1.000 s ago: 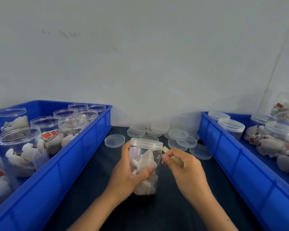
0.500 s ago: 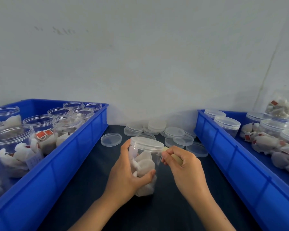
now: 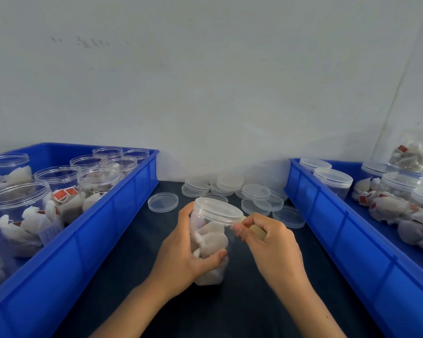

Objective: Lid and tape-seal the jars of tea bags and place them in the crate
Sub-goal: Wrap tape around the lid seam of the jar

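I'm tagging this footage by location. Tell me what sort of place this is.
Probably a small packing bench. A left blue crate holds open jars of tea bags, a right blue crate holds lidded ones, and loose lids lie stacked against a bare wall.

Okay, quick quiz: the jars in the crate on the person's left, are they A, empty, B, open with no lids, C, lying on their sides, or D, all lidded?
B: the jars in the left crate stand upright with bare threaded rims and tea bags inside, while the jar gripped in the left hand wears a lid.
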The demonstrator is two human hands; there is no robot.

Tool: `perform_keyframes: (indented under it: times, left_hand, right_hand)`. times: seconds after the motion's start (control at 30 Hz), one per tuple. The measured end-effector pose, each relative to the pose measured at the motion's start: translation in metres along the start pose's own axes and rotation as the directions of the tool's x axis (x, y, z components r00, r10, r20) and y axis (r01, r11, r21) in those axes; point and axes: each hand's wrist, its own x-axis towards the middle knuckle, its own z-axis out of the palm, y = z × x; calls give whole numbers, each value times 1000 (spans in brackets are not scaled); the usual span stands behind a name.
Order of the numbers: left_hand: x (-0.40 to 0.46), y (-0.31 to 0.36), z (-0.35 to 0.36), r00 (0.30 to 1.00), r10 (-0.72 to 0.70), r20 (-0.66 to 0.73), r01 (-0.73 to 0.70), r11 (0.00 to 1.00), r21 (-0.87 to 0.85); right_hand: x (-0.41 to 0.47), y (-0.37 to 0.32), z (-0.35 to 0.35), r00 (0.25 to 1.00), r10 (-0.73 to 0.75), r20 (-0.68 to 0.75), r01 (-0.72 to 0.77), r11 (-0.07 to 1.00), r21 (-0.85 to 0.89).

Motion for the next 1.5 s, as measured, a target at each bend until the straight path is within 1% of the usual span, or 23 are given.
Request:
perform_keyframes:
  times: [0.13, 0.2, 0.23, 0.37, 0.47, 0.6, 0.7, 0.73, 0.77, 0.8, 0.87, 0.9, 0.93, 1.0, 1.1, 1.17, 1.27, 1.37, 1.5]
  left_hand:
    - [2, 6, -4, 999, -10, 50, 21, 973, -228]
    - [5, 11, -4, 998, -61, 24, 65, 939, -338]
    - [6, 13, -3, 996, -88, -9, 79, 930, -358]
    - [9, 14, 1, 981, -130, -146, 80, 949, -306]
    - [7, 11, 4, 974, -117, -193, 63, 962, -264]
    - [7, 9, 2, 960, -112, -256, 58, 976, -210]
    - [8, 8, -2, 959, -108, -262, 59, 980, -189]
    - [8, 7, -3, 959, -115, -261, 65, 979, -193]
    - [8, 6, -5, 958, -124, -260, 71, 977, -202]
    - [9, 5, -7, 957, -132, -260, 76, 973, -216]
    - [13, 2, -13, 951, -158, -266, 89, 964, -252]
    - [14, 0, -17, 947, -174, -271, 101, 959, -263]
    - [15, -2, -21, 943, -188, -274, 116, 959, -258]
    - [16, -5, -28, 945, -196, -261, 141, 967, -214]
    - [16, -6, -33, 951, -209, -228, 169, 969, -182]
    - [17, -5, -33, 953, -229, -200, 188, 961, -203]
    - [18, -4, -32, 952, -271, -142, 223, 932, -285]
    - [19, -2, -31, 951, -299, -80, 256, 906, -337]
    - [19, -2, -33, 953, -302, -33, 267, 885, -382]
  right_hand:
    - [-1, -5, -2, 1000, 3, 22, -1, 995, -100]
    - [-2, -7, -2, 999, -9, 33, 11, 996, -85]
    - [-3, -9, -2, 999, -17, 35, 20, 996, -84]
    - [-8, -14, 1, 997, -66, 39, 72, 981, -182]
    - [-9, -14, 0, 996, -77, 54, 88, 969, -231]
    - [-5, -14, -5, 992, -27, 121, 58, 964, -261]
    - [-5, -11, -5, 980, -97, 175, 146, 946, -290]
    - [-6, -11, -4, 972, -133, 195, 184, 943, -277]
    - [-7, -9, -1, 963, -156, 221, 204, 954, -217]
    - [-8, -8, 1, 955, -160, 249, 191, 976, -105]
    - [-8, -8, 5, 935, -117, 336, 68, 986, 152]
    - [-7, -7, 6, 927, -78, 366, -5, 976, 218]
    - [-6, -6, 7, 926, -29, 377, -62, 972, 225]
    - [-5, -6, 7, 922, 56, 383, -120, 982, 146]
    - [-4, -3, 9, 929, 47, 368, -57, 998, 17]
    - [-4, -4, 7, 948, 18, 318, -3, 999, -49]
    - [-2, -4, 3, 971, -81, 226, 121, 978, -173]
    - [-1, -6, 3, 974, -116, 194, 160, 960, -228]
    - [2, -9, 5, 967, -215, 139, 251, 897, -364]
